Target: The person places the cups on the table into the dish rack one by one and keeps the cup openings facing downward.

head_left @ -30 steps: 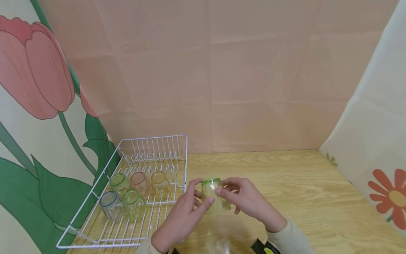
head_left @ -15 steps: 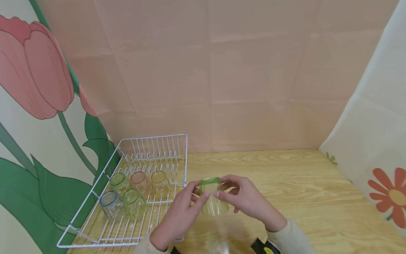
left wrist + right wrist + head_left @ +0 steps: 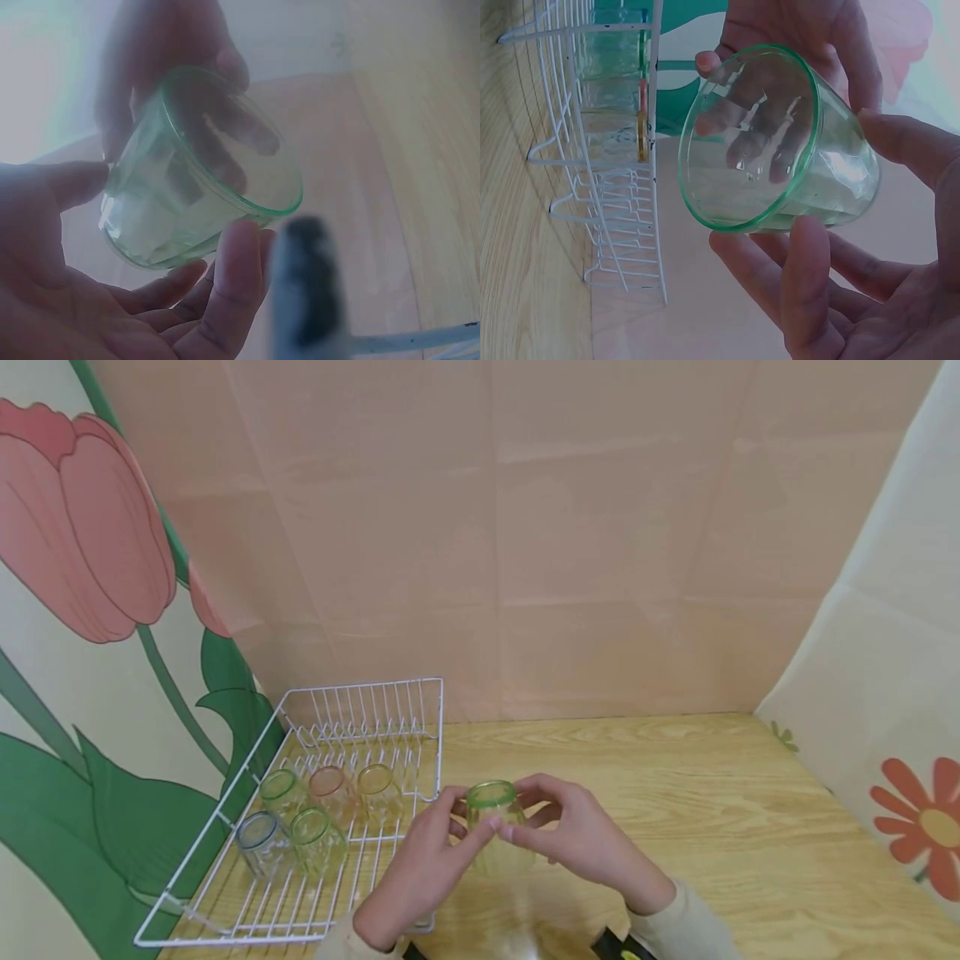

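Both hands hold one clear, green-tinted drinking glass point(image 3: 492, 802) above the table, just right of the rack. My left hand point(image 3: 429, 853) grips its left side, thumb on the near face. From the other side my right hand point(image 3: 576, 837) grips it, the thumbs almost meeting. A green ring lies uppermost in the head view. In the left wrist view the glass point(image 3: 154, 202) shows its wide rim and faceted wall, with nothing visible inside. The right wrist view has fingers of both hands round the glass point(image 3: 844, 176).
A white wire dish rack point(image 3: 375, 937) stands at the left of the wood-grain table point(image 3: 675, 793). Grouped in it are several glasses, including a blue-rimmed glass point(image 3: 264, 852), a pink-rimmed glass point(image 3: 332, 795) and an amber-rimmed glass point(image 3: 381, 797). A pinkish sheet point(image 3: 600, 568) hangs behind the table.
The glass has turned in the hands and shifted slightly left, so its green ring now faces the head camera more. The glasses in the rack have not moved.
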A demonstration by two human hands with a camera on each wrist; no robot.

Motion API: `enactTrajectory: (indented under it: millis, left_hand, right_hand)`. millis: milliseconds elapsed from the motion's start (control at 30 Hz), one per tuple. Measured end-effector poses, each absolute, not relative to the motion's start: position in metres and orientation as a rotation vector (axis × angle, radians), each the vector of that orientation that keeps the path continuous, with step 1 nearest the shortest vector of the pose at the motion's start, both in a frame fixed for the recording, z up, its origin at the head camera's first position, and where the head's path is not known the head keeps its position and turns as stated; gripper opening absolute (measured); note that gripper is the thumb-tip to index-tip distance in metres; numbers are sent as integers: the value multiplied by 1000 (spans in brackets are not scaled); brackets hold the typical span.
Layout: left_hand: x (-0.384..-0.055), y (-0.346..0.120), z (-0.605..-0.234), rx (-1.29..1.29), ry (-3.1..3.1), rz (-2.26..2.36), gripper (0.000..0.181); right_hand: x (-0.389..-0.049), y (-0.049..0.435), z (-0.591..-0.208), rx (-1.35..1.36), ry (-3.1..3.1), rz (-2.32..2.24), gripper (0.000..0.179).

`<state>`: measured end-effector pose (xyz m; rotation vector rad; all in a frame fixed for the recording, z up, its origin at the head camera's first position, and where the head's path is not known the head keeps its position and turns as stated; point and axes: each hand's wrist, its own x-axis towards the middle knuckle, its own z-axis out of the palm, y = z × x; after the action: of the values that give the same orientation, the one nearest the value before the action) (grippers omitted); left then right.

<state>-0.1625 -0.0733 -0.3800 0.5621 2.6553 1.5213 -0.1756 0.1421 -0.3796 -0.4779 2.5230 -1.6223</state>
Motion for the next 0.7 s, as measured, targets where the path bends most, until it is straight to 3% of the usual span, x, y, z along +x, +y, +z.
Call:
enactTrajectory:
  millis: [400,700]
  left_hand:
    - [-162,-78,-381,593,2682,1482,57]
    - [-160,-81,-379,667,2721,1435,55]
  right_hand:
    - [-175,142,-382,-659,2592,-1565,49]
    - [-176,144,-385,-780,2612,-1463,60]
